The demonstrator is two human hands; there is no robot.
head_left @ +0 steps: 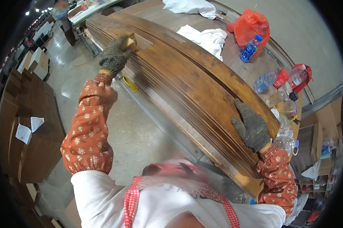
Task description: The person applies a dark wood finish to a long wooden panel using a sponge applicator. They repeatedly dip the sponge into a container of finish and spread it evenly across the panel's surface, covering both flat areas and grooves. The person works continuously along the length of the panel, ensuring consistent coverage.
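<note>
Long brown wooden boards (186, 64) lie in a stack across the bench, their edges stepped along the near side. A second row of boards (232, 81) lies behind, with a narrow dark gap between. My left hand (115, 55), in a grey knit glove, is closed around a small tan block (130, 40) at the far left part of the stack, by its near edge. The block's underside is hidden. My right hand (252, 127), gloved alike, rests on the top board near the right end, thumb apart from the fingers, holding nothing.
Several plastic bottles (266, 80), a blue-labelled bottle (251, 48), a red plastic bag (251, 28) and white cloth (205, 38) sit behind the boards. Brown panels (42, 133) stand on the floor at left. Another person (65, 22) stands far off at upper left.
</note>
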